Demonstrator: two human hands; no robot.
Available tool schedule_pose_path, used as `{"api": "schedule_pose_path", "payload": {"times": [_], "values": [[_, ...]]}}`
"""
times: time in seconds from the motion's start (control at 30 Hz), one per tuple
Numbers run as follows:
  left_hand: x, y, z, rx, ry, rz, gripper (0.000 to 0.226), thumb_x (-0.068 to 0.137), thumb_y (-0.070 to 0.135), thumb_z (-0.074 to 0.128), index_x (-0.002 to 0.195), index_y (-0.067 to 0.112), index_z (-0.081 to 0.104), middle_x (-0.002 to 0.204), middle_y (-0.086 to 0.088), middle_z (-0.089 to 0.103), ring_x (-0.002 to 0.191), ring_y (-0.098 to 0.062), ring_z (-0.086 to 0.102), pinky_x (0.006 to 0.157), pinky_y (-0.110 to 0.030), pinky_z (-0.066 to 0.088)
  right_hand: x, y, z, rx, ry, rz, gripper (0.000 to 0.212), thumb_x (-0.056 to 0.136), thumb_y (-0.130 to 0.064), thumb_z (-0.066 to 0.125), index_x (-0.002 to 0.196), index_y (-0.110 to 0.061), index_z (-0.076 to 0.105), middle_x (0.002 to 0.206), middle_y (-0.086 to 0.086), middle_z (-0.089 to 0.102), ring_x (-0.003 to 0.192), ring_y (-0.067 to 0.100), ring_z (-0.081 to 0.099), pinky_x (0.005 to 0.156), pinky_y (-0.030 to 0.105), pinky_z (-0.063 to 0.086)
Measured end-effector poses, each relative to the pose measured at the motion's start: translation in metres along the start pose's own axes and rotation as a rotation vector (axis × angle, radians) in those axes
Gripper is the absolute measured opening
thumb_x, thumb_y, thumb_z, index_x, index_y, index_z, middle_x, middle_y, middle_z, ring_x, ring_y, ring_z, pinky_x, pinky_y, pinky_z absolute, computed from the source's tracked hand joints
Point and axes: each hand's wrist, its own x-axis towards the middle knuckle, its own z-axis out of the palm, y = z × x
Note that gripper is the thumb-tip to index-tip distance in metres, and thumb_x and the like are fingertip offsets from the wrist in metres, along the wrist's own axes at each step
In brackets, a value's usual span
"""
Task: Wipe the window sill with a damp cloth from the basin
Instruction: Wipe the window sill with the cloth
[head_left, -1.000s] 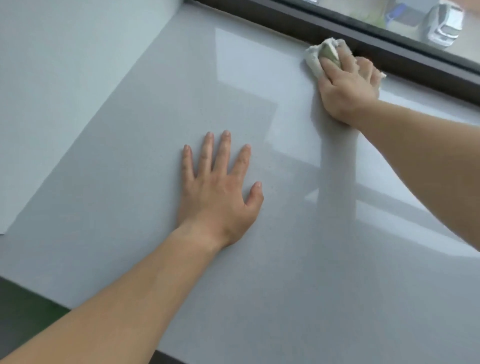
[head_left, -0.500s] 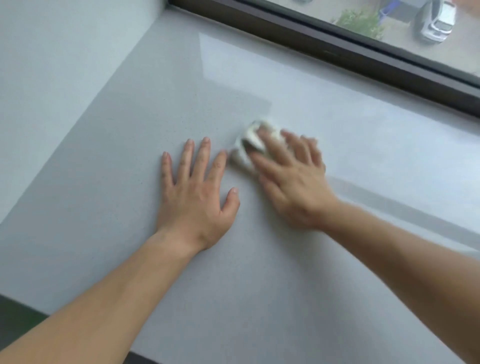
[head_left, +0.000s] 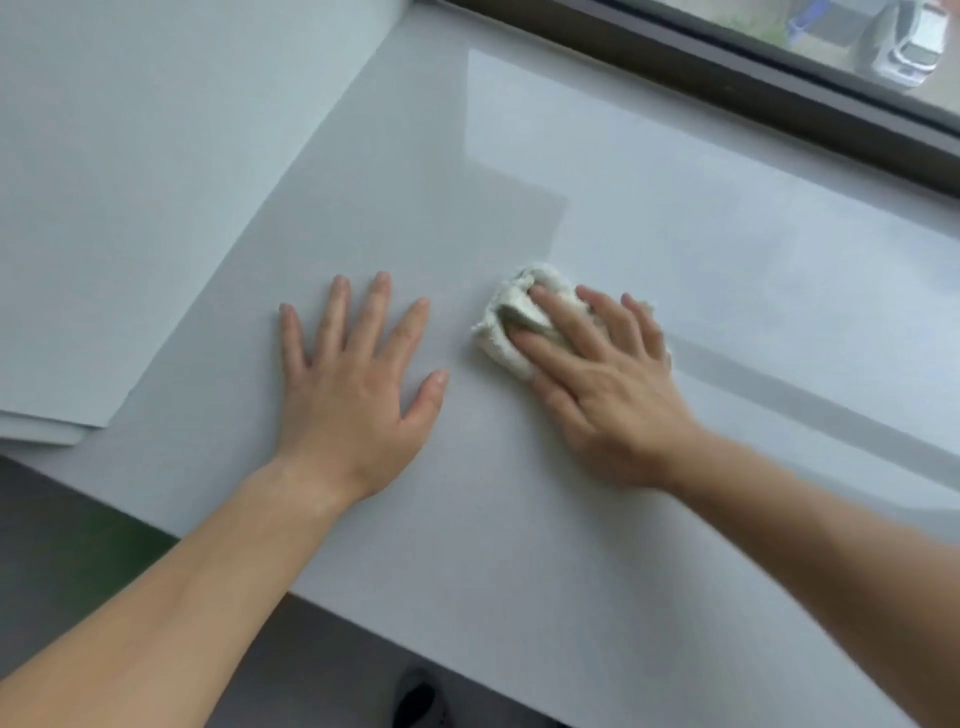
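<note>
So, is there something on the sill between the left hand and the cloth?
No. In the head view only bare window sill lies between the left hand and the cloth; they are apart, not touching.

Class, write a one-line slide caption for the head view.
Right hand presses a white cloth on the window sill; left hand rests flat.

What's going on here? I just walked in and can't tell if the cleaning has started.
It has. A person is wiping the window sill: the right hand presses a bunched white cloth flat on the sill's middle, well short of the dark window frame. The left hand lies open and flat on the sill just left of the cloth, apart from it, apparently for support. No basin is in view.
</note>
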Motion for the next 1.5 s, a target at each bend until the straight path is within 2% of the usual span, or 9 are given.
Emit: {"api": "schedule_pose_path", "payload": {"times": [0.2, 0.43, 0.67, 0.87, 1.07, 1.27, 1.33, 1.43, 1.5], "values": [[0.002, -0.003, 0.001, -0.118, 0.012, -0.004, 0.068, 0.091, 0.055, 0.015, 0.154, 0.029, 0.018, 0.165, 0.001, 0.009, 0.151, -0.026, -0.002, 0.116, -0.061, -0.009, 0.124, 0.037, -0.017, 0.123, 0.086, 0.505, 0.05, 0.099, -0.055, 0.018, 0.148, -0.05, 0.024, 0.167, -0.01, 0.002, 0.15, 0.035, 0.005, 0.119, 0.056, -0.003], [-0.003, -0.014, -0.004, -0.547, 0.127, 0.012, 0.065, 0.092, 0.042, 0.016, 0.148, 0.016, 0.035, 0.157, 0.001, 0.034, 0.15, -0.016, 0.013, 0.118, -0.049, -0.013, -0.039, -0.073, 0.01, 0.048, -0.034, -0.15, 0.048, 0.102, -0.048, 0.03, 0.149, -0.045, 0.036, 0.164, -0.013, 0.021, 0.15, 0.03, 0.018, 0.121, 0.053, 0.007], [-0.008, -0.026, -0.01, -0.527, 0.038, 0.061, 0.052, 0.094, 0.036, 0.028, 0.135, 0.016, 0.052, 0.156, -0.005, 0.036, 0.149, -0.017, 0.016, 0.118, -0.046, -0.012, 0.022, -0.058, 0.005, 0.077, 0.052, 0.353, 0.05, 0.1, -0.051, 0.024, 0.15, -0.047, 0.028, 0.167, -0.011, 0.008, 0.15, 0.033, 0.007, 0.12, 0.053, -0.004], [-0.048, -0.048, -0.009, -0.28, -0.05, 0.121, 0.07, 0.094, 0.06, 0.0, 0.152, 0.031, 0.029, 0.164, 0.006, 0.009, 0.15, -0.011, -0.007, 0.119, -0.043, -0.015, -0.1, -0.129, 0.018, 0.007, -0.059, -0.184, 0.047, 0.102, -0.046, 0.034, 0.149, -0.042, 0.04, 0.164, -0.011, 0.022, 0.151, 0.029, 0.017, 0.121, 0.055, 0.008], [-0.046, -0.042, -0.01, -0.257, -0.059, 0.051, 0.067, 0.092, 0.058, 0.012, 0.149, 0.031, 0.035, 0.164, 0.006, 0.014, 0.151, -0.011, -0.001, 0.119, -0.045, -0.012, -0.069, -0.153, 0.024, 0.071, 0.067, 0.17, 0.047, 0.101, -0.047, 0.035, 0.147, -0.042, 0.042, 0.164, -0.011, 0.024, 0.15, 0.032, 0.016, 0.12, 0.055, 0.005], [-0.04, 0.011, -0.013, -0.323, 0.028, 0.089, 0.056, 0.094, 0.041, 0.032, 0.142, 0.017, 0.046, 0.159, -0.01, 0.03, 0.15, -0.026, 0.014, 0.12, -0.051, -0.004, -0.154, -0.109, 0.018, 0.01, -0.052, -0.145, 0.048, 0.103, -0.047, 0.037, 0.151, -0.044, 0.035, 0.165, -0.012, 0.019, 0.153, 0.027, 0.013, 0.122, 0.054, 0.007], [-0.039, 0.04, -0.007, -0.359, -0.023, 0.145, 0.056, 0.094, 0.042, 0.031, 0.145, 0.021, 0.043, 0.161, -0.005, 0.026, 0.151, -0.022, 0.01, 0.12, -0.051, -0.006, -0.149, -0.058, 0.01, -0.029, -0.027, -0.012, 0.048, 0.103, -0.051, 0.029, 0.151, -0.05, 0.029, 0.166, -0.014, 0.015, 0.152, 0.026, 0.013, 0.122, 0.05, 0.002], [-0.034, 0.067, 0.003, -0.243, -0.066, 0.105, 0.053, 0.098, 0.044, 0.029, 0.147, 0.027, 0.037, 0.163, 0.0, 0.018, 0.151, -0.019, 0.003, 0.116, -0.06, -0.011, -0.104, 0.015, -0.009, 0.058, 0.041, 0.484, 0.046, 0.102, -0.053, 0.022, 0.148, -0.055, 0.024, 0.166, -0.018, 0.005, 0.151, 0.027, 0.007, 0.121, 0.048, -0.004], [-0.03, 0.076, 0.005, -0.206, -0.061, 0.055, 0.049, 0.099, 0.043, 0.03, 0.144, 0.026, 0.04, 0.163, -0.001, 0.018, 0.151, -0.021, 0.003, 0.113, -0.066, -0.01, -0.092, 0.011, -0.008, 0.057, 0.06, 0.594, 0.048, 0.101, -0.049, 0.026, 0.15, -0.048, 0.027, 0.167, -0.014, 0.004, 0.151, 0.03, 0.005, 0.121, 0.051, -0.004]]}}
